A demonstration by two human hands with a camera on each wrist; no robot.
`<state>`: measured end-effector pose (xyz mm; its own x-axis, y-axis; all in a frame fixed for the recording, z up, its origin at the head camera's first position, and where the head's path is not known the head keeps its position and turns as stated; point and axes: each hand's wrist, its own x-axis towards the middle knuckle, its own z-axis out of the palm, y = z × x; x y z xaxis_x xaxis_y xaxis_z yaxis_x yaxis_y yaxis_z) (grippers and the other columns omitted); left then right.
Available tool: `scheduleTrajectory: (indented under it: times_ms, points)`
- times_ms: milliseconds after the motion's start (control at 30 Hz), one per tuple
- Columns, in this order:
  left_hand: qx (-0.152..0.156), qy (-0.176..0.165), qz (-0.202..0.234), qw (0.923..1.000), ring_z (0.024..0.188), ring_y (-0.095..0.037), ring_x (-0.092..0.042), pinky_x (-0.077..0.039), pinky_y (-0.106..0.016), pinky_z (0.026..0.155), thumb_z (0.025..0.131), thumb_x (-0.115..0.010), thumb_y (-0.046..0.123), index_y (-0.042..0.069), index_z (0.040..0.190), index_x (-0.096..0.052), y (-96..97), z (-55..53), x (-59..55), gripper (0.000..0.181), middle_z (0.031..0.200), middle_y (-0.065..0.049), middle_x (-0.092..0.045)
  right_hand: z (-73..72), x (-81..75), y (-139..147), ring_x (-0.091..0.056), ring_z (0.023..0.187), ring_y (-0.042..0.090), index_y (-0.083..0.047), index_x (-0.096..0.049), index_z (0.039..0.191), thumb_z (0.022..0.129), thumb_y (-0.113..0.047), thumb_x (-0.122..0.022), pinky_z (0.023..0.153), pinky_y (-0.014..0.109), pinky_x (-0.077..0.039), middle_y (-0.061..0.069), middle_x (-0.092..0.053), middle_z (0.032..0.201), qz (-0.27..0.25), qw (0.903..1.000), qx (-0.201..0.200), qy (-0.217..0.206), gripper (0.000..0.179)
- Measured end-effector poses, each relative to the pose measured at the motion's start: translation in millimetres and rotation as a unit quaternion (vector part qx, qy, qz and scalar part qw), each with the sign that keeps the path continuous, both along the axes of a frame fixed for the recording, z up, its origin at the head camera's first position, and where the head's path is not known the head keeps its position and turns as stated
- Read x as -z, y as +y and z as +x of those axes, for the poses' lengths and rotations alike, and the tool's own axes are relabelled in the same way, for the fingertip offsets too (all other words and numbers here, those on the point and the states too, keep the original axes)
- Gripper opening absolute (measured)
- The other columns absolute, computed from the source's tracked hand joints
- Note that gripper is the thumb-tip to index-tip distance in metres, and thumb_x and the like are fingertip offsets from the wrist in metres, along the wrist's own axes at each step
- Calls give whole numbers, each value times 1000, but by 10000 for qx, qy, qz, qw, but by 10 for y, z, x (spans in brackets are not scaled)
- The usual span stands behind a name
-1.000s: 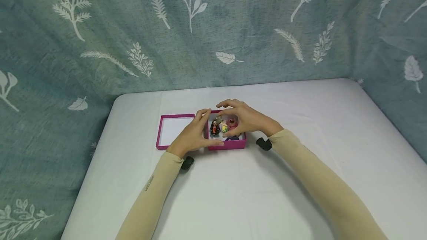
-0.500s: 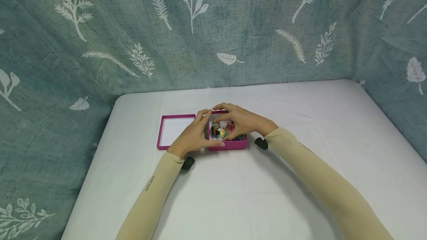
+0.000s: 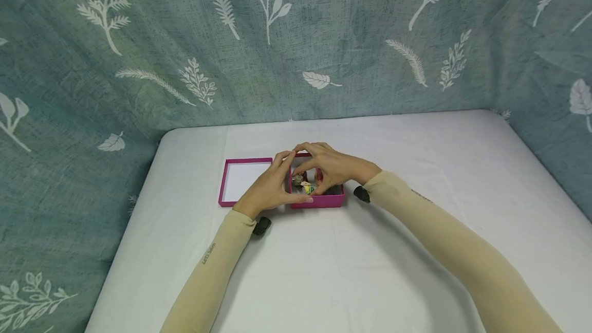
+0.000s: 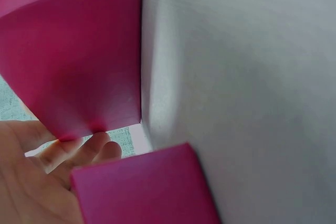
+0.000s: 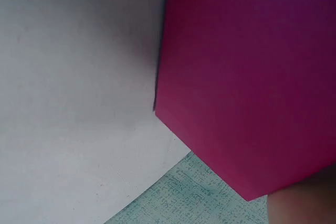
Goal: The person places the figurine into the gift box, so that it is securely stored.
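Observation:
In the head view, my left hand (image 3: pixel 268 189) grips a magenta box (image 3: pixel 329 201), thumb along the front wall and fingers at the back left corner. The left wrist view has its fingertips (image 4: pixel 97 142) at the edge of the box. My right hand (image 3: pixel 330 166) reaches into the box from above, fingers arched and thumb apart from the index finger. Small toy figurines lie between them: a dark one (image 3: pixel 297 179), a yellow-green one (image 3: pixel 308 188) and a reddish one (image 3: pixel 318 174). I cannot tell whether the right fingers pinch any; the hand covers the box's right side.
A magenta-rimmed lid (image 3: pixel 247 160), white inside, lies left of the box, close to the left hand. Both are on a white-covered table (image 3: pixel 296 271). A green leaf-print curtain (image 3: pixel 351 40) hangs behind the table and at its sides.
My right hand has shifted a little left and lower into the box, covering more of its right half. The figurines show in slightly different places. The left hand keeps its hold.

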<state>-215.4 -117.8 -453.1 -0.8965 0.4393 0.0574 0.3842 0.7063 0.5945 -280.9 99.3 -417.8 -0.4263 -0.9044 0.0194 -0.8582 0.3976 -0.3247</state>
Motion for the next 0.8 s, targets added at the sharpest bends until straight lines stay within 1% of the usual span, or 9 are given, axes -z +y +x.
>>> scheduleTrajectory:
  times_ms: [133,233,300,433,600,667,800]
  points:
    - [-6,4,-1,10000,115,-19,-56,-49,-45,100,67,-65,81,28,159,-9,-14,2,0,120,159,3,-19,-11,-7,-20,-28,141,28,-31,-67,126,73,-49,-83,115,58,-19,12,-34,150,212,9997,66,-76,58]
    - [-40,15,37,10000,114,-17,-57,-49,-44,99,67,-65,81,28,159,-10,-28,3,4,120,158,6,-20,-17,-23,-38,-25,144,32,-31,-66,127,74,-48,-83,116,58,-16,14,-33,152,320,9993,98,-190,59]
    - [-42,2,58,10000,116,-17,-56,-49,-44,100,67,-65,81,27,159,-11,-33,2,7,119,158,7,-19,-21,-37,-45,-23,145,34,-32,-65,128,75,-48,-82,116,59,-16,15,-33,154,388,9989,87,-264,58]
    - [-24,1,66,10000,119,-18,-55,-48,-45,101,68,-67,79,26,159,-13,-31,5,7,118,158,5,-20,-26,-62,-43,-20,146,37,-34,-64,130,77,-46,-80,117,58,-14,16,-29,156,597,9972,57,-438,57]
    - [28,14,76,10000,117,-17,-56,-49,-44,100,69,-67,77,25,159,-12,-21,5,12,117,158,4,-20,-50,-64,-29,-15,147,39,-37,-61,132,79,-45,-79,117,59,-12,16,-24,157,899,9943,-18,-577,56]
    - [68,26,91,9999,116,-17,-57,-50,-44,99,70,-68,77,25,159,-11,-15,3,12,117,158,4,-20,-62,-57,-22,-16,147,37,-38,-61,133,80,-45,-79,117,58,-13,15,-25,156,993,9934,-50,-578,57]
    - [82,58,43,9999,115,-18,-57,-50,-43,99,72,-69,73,23,159,-12,-8,-1,8,115,158,3,-20,-66,-39,-11,-22,143,33,-38,-60,133,79,-42,-81,117,57,-16,13,-29,152,1011,9936,-107,-496,58]
